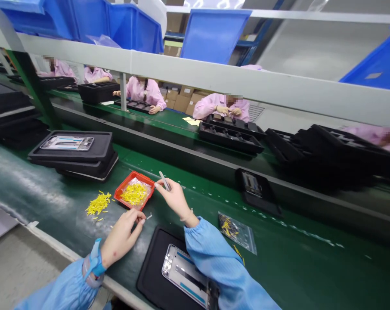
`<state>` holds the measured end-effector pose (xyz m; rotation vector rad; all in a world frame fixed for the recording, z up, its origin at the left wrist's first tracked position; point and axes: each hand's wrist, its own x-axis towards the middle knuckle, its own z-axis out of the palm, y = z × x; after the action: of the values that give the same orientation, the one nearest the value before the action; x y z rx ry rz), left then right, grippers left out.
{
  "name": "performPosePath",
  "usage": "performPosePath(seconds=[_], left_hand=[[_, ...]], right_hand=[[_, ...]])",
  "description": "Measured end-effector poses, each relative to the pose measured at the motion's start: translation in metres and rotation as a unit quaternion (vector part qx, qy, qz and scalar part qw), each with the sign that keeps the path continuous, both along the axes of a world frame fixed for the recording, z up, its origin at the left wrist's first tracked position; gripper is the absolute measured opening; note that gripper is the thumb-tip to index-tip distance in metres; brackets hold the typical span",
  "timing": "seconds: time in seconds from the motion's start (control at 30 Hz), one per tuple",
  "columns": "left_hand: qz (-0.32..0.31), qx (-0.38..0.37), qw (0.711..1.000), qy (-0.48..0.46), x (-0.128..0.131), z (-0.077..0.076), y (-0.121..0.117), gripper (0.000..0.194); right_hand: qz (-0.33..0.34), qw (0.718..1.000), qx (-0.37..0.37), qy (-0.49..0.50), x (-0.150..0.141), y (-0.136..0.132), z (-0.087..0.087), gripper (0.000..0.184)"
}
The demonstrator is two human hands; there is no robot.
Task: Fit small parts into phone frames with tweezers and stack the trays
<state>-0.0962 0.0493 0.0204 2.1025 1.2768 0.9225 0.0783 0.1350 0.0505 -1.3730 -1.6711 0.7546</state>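
Observation:
My left hand point(123, 236), with a blue strap at the wrist, pinches a tiny pale piece point(149, 216) whose kind is too small to make out. In my right hand point(175, 201) is a pair of metal tweezers point(164, 181); the hand is beside the right edge of a red tray point(116, 192). Small yellow pieces point(135, 193) lie in this tray on clear plastic. A loose pile of similar yellow pieces point(98, 203) lies to its left. Below my hands, a phone frame point(178, 268) rests on a black foam tray point(153, 267), partly covered by my right sleeve.
Stacked black trays point(100, 144) stand at the left, with a phone frame point(67, 143) on top. To the right are a clear zip bag point(236, 232) and another black tray point(259, 200). Co-workers in pink point(145, 94) sit across the line. Blue bins point(214, 36) line the shelf above.

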Motion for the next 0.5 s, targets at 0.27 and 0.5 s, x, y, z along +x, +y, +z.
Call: performPosePath(seconds=[0.27,0.5], left_hand=[[-0.194,0.037,0.975,0.105,0.060,0.011,-0.006,0.017],[-0.237,0.035,0.959,0.155,0.066,0.000,-0.023,0.015]], right_hand=[[-0.020,0.989,-0.084,0.124,0.037,-0.024,0.014,0.011],[-0.026,0.988,-0.114,0.104,-0.039,0.029,0.003,0.024]])
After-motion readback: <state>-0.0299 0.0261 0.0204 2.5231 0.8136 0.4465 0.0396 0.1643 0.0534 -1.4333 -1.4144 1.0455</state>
